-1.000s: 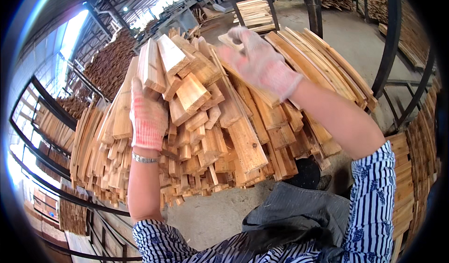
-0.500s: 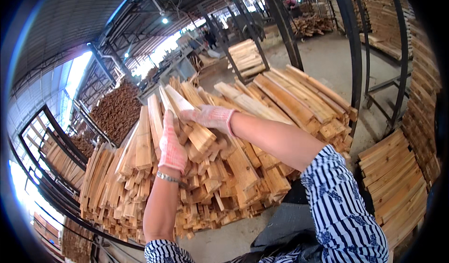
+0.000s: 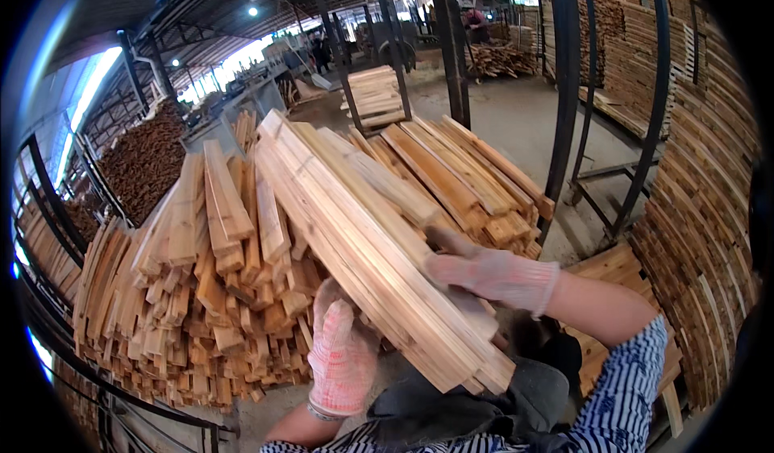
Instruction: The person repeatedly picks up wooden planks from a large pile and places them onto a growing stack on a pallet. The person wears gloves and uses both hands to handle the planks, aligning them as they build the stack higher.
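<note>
Head view — planks (image 3: pixel 375 251) (held), pointing up-left

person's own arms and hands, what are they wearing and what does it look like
The left hand wears a mottled pink-and-white knitted glove; the right hand has a similar but greyer one with a pinkish cuff. A narrow silver-coloured band shows below the left glove. The dark-and-white striped sleeve leaves much of the right forearm bare.

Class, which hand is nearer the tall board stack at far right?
Right. The right hand, on the held planks, is left of the stack; the left hand is farther left.
</note>
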A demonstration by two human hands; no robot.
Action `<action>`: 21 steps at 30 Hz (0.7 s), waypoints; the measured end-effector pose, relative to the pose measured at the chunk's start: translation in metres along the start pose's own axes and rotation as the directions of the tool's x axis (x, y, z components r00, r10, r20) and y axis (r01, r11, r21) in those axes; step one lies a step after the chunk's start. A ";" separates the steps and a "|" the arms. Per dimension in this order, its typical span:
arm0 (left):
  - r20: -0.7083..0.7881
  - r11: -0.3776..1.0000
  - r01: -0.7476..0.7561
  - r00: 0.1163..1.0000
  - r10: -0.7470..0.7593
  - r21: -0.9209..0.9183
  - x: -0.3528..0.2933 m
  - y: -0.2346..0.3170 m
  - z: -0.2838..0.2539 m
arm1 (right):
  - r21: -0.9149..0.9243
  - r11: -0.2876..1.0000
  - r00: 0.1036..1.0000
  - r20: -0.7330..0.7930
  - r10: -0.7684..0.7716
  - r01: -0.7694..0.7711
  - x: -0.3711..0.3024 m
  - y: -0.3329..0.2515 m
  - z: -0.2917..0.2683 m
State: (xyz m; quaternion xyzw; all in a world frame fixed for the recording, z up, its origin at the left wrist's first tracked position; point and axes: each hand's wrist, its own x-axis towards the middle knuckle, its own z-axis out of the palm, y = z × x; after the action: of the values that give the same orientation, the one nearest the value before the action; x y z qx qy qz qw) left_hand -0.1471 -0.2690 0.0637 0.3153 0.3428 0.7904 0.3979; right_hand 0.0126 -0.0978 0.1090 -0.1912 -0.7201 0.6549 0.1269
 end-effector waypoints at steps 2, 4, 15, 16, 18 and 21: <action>-0.115 0.979 -0.032 0.992 0.056 0.201 -0.007 -0.011 0.018 | 0.002 1.000 1.000 -0.018 0.007 -0.007 0.009 0.004 0.008; -0.196 0.969 0.014 0.980 0.035 0.245 -0.010 -0.008 0.034 | 0.037 0.999 0.999 -0.032 -0.014 0.015 0.015 0.000 0.013; -0.150 0.922 0.351 0.915 -0.374 -0.161 -0.048 -0.049 0.017 | -0.139 0.982 0.990 -0.045 -0.132 0.124 -0.054 0.062 -0.004; -0.095 0.912 0.357 0.919 -0.381 -0.202 -0.050 -0.068 0.004 | -0.255 0.961 0.989 -0.076 -0.129 0.106 -0.058 0.075 -0.005; -0.068 0.924 0.355 0.928 -0.366 -0.140 -0.054 -0.092 0.008 | -0.358 0.934 0.985 -0.153 -0.083 0.023 -0.086 0.081 -0.012; -0.029 0.928 0.371 0.928 -0.372 -0.041 -0.055 -0.105 -0.003 | -0.366 0.927 0.963 -0.209 -0.172 0.086 -0.111 0.088 -0.003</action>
State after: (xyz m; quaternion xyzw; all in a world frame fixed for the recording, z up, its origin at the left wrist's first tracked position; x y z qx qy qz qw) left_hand -0.0800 -0.2694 -0.0335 0.2232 0.3897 0.7122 0.5394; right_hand 0.1230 -0.1376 0.0293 -0.2395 -0.8165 0.4774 0.2190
